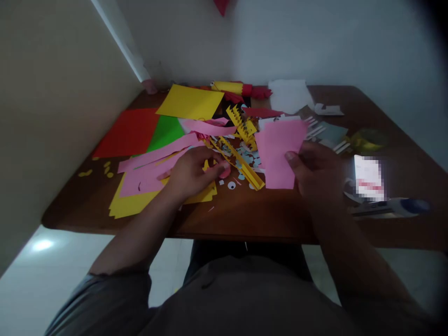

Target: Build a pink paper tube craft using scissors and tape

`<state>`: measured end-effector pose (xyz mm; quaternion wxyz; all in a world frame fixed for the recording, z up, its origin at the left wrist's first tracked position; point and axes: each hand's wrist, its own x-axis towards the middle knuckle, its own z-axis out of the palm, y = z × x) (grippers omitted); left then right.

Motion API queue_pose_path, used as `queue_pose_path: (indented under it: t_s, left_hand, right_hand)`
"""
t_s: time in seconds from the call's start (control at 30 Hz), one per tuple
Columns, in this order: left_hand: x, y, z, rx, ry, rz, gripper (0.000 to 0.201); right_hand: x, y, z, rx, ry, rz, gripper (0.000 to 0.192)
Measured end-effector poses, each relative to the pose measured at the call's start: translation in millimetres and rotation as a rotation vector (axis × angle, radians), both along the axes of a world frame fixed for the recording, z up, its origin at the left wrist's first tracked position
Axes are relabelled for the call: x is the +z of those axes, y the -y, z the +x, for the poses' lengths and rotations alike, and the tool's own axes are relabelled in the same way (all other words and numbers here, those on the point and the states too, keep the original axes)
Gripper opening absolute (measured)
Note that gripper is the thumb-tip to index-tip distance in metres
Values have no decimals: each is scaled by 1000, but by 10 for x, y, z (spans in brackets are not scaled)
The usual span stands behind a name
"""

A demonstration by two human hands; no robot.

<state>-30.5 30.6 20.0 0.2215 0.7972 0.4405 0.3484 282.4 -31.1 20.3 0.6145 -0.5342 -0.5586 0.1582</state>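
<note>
My right hand (317,170) holds a pink paper sheet (280,151) by its lower right edge, lifted a little over the brown table (266,214). My left hand (192,172) rests on the pile at centre left, fingers pinched on a small pink paper piece (224,171). Under and beside that hand lie long pink strips (154,161) on yellow sheets (133,200). A yellow fringed strip (241,165) lies between the two hands, with small white paper eyes (231,185) and light blue bits around it.
Red (128,133), green (166,132) and yellow (191,101) sheets lie at the back left. White paper (289,95) sits at the back. A tape roll (369,138), a white card (367,177) and scissors (388,207) lie to the right. A wall borders the left side.
</note>
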Motion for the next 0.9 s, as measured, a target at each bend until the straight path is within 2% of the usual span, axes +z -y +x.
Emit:
queue_pose_path:
  t_s: [0.1, 0.17, 0.2, 0.3, 0.37, 0.43, 0.57, 0.73, 0.9]
  left_hand:
    - [-46, -101, -60, -101, -304, 50, 27]
    - [-87, -126, -65, -148, -359, 48, 20]
    - [-99, -132, -65, -152, -344, 42, 22]
    - [-86, -136, -69, -27, -134, 40, 24]
    - [-41, -128, -68, 124, 68, 30, 24]
    - [14, -107, -48, 198, 256, -24, 28]
    - [78, -12, 66, 80, 555, -299, 40]
    - [-12, 141, 237, -70, 698, -689, 51]
    - [-119, 272, 345, -147, 729, -822, 48]
  right_hand:
    - [8, -49, -10, 31, -135, 10, 27]
    - [-15, -77, -3, 28, -206, 21, 39]
    - [-34, -91, 5, 14, -242, 34, 38]
    - [-96, -139, 41, -24, -377, 68, 21]
    - [-124, -171, 68, -25, -470, 76, 20]
    - [-135, -195, 96, -21, -541, 88, 20]
    - [-133, -197, 149, 79, -563, 94, 18]
    - [-161, -166, 118, 308, -657, -10, 21]
    - [-209, -168, 1, 381, -702, -108, 31]
